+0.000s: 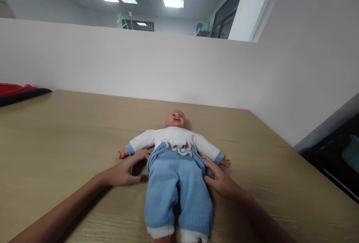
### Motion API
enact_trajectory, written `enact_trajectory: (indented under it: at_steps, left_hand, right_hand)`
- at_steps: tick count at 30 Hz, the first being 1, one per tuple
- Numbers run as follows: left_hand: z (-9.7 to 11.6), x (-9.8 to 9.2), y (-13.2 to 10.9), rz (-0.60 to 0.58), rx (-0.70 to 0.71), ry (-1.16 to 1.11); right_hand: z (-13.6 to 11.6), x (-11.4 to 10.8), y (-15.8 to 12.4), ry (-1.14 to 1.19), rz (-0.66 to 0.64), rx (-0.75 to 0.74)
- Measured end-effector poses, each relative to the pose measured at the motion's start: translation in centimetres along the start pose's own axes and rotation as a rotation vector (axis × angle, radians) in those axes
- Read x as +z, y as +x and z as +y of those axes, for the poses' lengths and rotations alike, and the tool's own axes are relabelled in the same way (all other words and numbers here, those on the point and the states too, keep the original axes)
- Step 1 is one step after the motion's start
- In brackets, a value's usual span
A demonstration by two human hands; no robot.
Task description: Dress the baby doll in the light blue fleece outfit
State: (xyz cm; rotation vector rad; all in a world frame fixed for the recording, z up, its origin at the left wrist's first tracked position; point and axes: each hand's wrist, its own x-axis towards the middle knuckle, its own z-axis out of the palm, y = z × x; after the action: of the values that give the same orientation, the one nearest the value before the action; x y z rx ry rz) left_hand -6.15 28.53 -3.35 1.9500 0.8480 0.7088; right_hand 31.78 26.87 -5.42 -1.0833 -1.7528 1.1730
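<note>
A baby doll lies on its back on the wooden tabletop, head away from me and arms spread. It wears a white top with blue cuffs and an animal-face design, and fuzzy blue pants with white hems. At the doll's waist on the left is my left hand, thumb and fingers apart, fingertips touching the pants' edge. My right hand rests against the other side of the waist, thumb apart from the fingers; its fingertips are partly hidden by the pants. The doll's feet fall outside the view.
A wooden table spreads under the doll, with a low white wall along its far side. A red and black object lies at the far left. Beyond the table's right edge is something dark, with a greenish shape in it.
</note>
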Motion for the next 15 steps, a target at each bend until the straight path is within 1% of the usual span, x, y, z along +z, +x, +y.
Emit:
enact_trajectory:
  at_steps: [1,3,4,6,8,11,13,15]
  left_hand:
    - [0.1,0.1,-0.2,-0.001,0.001,0.004]
    - [0.5,0.5,-0.2,0.006,-0.028,-0.048]
    - [0.7,0.9,-0.1,0.007,-0.053,-0.102]
    - [0.9,1.7,0.1,0.017,-0.123,-0.251]
    - [0.9,2.8,0.4,0.1,-0.206,-0.438]
    - [0.7,4.7,0.9,0.285,-0.319,-0.706]
    - [0.6,5.9,1.4,0.356,-0.405,-0.851]
    - [0.5,6.7,1.9,0.346,-0.461,-0.959]
  right_hand:
    - [-0.1,0.0,-0.4,-0.042,-0.043,-0.032]
    - [-0.3,0.5,-0.6,-0.035,-0.053,-0.027]
    - [-0.3,0.8,-0.6,0.022,-0.017,0.0]
    - [-0.1,1.8,-0.4,0.181,0.099,0.081]
    - [0.3,2.9,-0.2,0.327,0.219,0.169]
    - [0.2,4.1,0.0,0.481,0.367,0.273]
    - [-0.4,4.7,0.0,0.545,0.39,0.312]
    - [-1.3,5.1,-0.2,0.58,0.372,0.332]
